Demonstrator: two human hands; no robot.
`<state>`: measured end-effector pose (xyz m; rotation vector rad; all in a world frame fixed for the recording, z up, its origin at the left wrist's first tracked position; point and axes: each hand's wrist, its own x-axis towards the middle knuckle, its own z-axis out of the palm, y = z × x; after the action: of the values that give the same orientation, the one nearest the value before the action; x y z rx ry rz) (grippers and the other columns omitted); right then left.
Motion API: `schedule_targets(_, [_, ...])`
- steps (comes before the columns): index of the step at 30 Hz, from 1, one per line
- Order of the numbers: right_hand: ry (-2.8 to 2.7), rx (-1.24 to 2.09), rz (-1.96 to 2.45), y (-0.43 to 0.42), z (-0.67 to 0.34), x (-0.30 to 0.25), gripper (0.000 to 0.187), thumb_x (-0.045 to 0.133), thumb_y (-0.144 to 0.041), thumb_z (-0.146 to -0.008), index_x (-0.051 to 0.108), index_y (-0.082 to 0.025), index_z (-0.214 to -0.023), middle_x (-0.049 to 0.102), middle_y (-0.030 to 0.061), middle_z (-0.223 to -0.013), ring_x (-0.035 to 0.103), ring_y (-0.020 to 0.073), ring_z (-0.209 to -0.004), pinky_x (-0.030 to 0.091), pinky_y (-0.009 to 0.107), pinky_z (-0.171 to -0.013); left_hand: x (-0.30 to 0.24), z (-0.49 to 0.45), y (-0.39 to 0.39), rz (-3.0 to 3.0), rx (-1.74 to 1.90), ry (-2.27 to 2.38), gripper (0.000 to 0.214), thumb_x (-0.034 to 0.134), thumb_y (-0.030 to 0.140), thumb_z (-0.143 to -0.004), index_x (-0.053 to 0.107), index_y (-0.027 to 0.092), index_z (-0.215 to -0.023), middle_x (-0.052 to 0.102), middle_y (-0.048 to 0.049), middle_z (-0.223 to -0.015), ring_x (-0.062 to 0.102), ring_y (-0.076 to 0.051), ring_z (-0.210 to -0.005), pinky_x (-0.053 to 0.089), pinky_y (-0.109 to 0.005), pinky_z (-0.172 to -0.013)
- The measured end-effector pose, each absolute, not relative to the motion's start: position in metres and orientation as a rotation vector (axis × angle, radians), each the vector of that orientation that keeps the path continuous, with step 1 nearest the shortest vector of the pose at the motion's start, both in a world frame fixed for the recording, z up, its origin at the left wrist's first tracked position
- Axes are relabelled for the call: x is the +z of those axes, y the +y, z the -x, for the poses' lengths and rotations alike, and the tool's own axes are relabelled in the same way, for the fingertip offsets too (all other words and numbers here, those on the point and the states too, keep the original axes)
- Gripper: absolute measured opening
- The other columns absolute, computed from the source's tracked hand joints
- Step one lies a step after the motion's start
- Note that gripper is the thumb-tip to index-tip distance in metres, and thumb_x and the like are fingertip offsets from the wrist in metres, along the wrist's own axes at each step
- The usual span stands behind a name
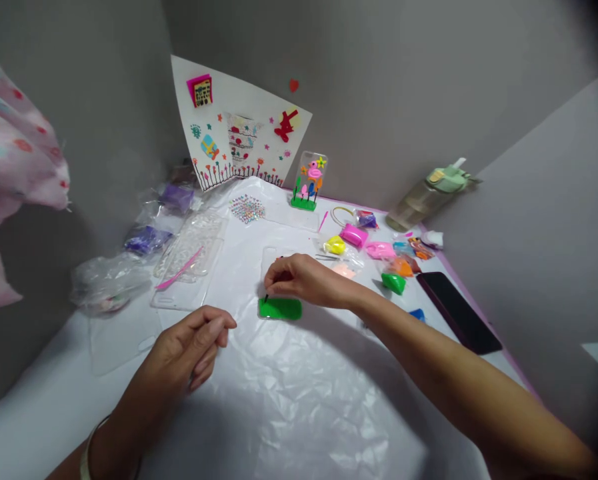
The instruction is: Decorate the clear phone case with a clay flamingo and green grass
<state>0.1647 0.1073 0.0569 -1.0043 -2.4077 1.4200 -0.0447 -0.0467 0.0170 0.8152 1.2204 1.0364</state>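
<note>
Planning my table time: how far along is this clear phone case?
Done: a green clay strip covers the bottom end of the clear phone case. In hand: the right hand holds a thin dark tool at the strip's top edge. Remaining: the rest of the case looks bare, unlike the flamingo-decorated case standing behind; pink clay lies nearby.

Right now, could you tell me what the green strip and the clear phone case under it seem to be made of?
The green strip looks like soft modelling clay, matte and smoothly pressed flat. The phone case seems clear, glossy plastic, since the sheet beneath shows through it.
</note>
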Motion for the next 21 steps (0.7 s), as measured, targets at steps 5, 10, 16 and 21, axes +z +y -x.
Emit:
schedule_targets(5, [-2.582,1.294,1.011,0.115,-0.161,0.063,0.014,0.063,-0.01,-0.083,0.073,-0.018,-0.079,0.068,-0.0016,-0.073,0.055,0.0109,-0.065,0.039,0.024,-0.059,0.015,0.046,-0.049,-0.799,1.031,1.197,0.027,0.063,0.052,-0.096,0.067,0.025,-0.096,0.049,0.0077,-0.073,0.028,-0.003,-0.047,0.026,-0.015,-0.042])
schedule_targets(10, [-2.687,1.18,1.005,0.12,-0.163,0.064,0.015,0.063,-0.011,-0.083,0.075,-0.02,-0.081,0.072,0.0001,-0.078,0.058,0.0122,-0.067,0.039,0.026,-0.061,0.012,0.048,-0.049,-0.809,1.032,1.182,0.026,0.061,0.051,-0.097,0.067,0.025,-0.097,0.049,0.0079,-0.073,0.027,-0.003,-0.048,0.027,-0.015,-0.042])
schedule_targets(16, [-2.756,1.1,1.046,0.121,-0.16,0.066,0.014,0.064,-0.012,-0.082,0.075,-0.02,-0.081,0.072,0.0007,-0.077,0.058,0.0126,-0.066,0.038,0.026,-0.059,0.013,0.046,-0.048,-0.795,1.025,1.185,0.027,0.063,0.052,-0.096,0.067,0.025,-0.096,0.049,0.0076,-0.072,0.027,-0.004,-0.048,0.026,-0.016,-0.042])
schedule_targets(21, [-2.782,1.043,1.072,0.122,-0.158,0.064,0.015,0.064,-0.011,-0.082,0.075,-0.02,-0.08,0.071,0.0014,-0.077,0.058,0.0134,-0.066,0.038,0.027,-0.06,0.015,0.046,-0.049,-0.816,1.02,1.188,0.026,0.062,0.052,-0.096,0.067,0.026,-0.096,0.047,0.0082,-0.07,0.026,-0.005,-0.048,0.026,-0.017,-0.043])
